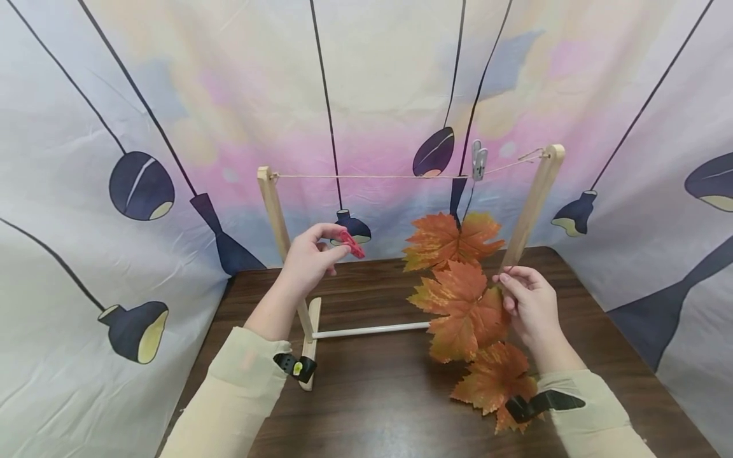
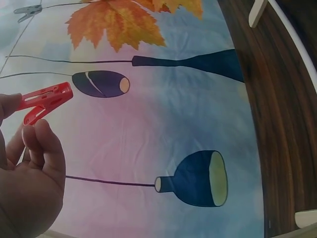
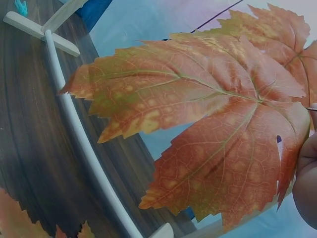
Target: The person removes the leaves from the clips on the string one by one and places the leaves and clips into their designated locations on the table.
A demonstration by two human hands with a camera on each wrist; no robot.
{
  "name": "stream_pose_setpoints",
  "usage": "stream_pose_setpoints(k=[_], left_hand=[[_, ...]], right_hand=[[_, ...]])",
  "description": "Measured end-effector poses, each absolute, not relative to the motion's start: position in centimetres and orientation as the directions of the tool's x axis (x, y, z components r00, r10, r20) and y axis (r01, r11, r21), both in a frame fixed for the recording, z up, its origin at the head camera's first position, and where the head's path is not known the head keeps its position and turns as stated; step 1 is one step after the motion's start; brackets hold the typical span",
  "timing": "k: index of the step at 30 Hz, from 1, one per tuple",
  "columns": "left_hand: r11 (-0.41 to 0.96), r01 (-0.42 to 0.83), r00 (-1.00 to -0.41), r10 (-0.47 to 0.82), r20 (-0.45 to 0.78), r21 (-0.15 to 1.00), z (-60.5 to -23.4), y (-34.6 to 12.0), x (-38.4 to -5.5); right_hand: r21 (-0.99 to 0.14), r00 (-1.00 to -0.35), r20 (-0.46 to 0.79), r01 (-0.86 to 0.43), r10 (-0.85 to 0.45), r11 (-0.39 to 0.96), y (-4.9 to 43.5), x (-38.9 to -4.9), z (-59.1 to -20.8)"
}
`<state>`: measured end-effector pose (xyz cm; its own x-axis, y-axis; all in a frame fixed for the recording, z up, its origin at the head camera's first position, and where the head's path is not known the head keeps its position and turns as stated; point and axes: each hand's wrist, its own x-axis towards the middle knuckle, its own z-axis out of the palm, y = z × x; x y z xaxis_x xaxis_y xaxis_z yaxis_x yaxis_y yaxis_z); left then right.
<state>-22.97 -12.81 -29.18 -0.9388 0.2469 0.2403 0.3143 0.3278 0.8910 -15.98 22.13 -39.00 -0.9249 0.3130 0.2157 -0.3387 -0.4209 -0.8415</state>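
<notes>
My left hand (image 1: 310, 257) pinches a red clothespin (image 1: 352, 244) between thumb and fingers, below the string (image 1: 366, 177) of a wooden frame. In the left wrist view the clothespin (image 2: 47, 101) shows nothing in its jaws. My right hand (image 1: 529, 304) pinches the thin stem of an orange artificial maple leaf (image 1: 466, 312) in front of the right post. Behind it, another maple leaf (image 1: 443, 242) hangs by its stem below a grey clothespin (image 1: 479, 160) on the string. A lower maple leaf (image 1: 497, 380) shows near the right wrist.
The frame has a left post (image 1: 273, 213), a right post (image 1: 532, 207) and a white crossbar (image 1: 372, 329) low down. It stands on a dark wooden table (image 1: 366, 388). A small turquoise object (image 3: 21, 7) lies beyond the left foot. Lamp-printed cloth (image 1: 366, 83) surrounds the table.
</notes>
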Motion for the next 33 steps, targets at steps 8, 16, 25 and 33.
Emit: stream_pose_setpoints(k=[8, 16, 25, 33], left_hand=[[0.348, 0.305, -0.943, 0.241, 0.23, 0.886, -30.4, -13.3, -22.8], [0.38, 0.243, -0.963, 0.208, 0.173, 0.892, -31.3, -14.1, -22.6], [0.365, 0.245, -0.962, 0.207, 0.178, 0.898, -32.1, -14.6, -22.6], [0.351, 0.187, -0.976, 0.177, 0.131, 0.917, -33.5, -15.4, -22.4]], right_hand=[[-0.815, -0.929, 0.198, -0.333, 0.313, -0.473, 22.2, -15.8, -39.6], [-0.808, -0.936, 0.157, -0.305, 0.316, -0.503, 22.4, -15.5, -40.3], [-0.806, -0.938, 0.12, -0.284, 0.326, -0.519, 23.0, -15.0, -41.0], [-0.782, -0.939, 0.127, -0.292, 0.319, -0.55, 22.7, -15.0, -41.2]])
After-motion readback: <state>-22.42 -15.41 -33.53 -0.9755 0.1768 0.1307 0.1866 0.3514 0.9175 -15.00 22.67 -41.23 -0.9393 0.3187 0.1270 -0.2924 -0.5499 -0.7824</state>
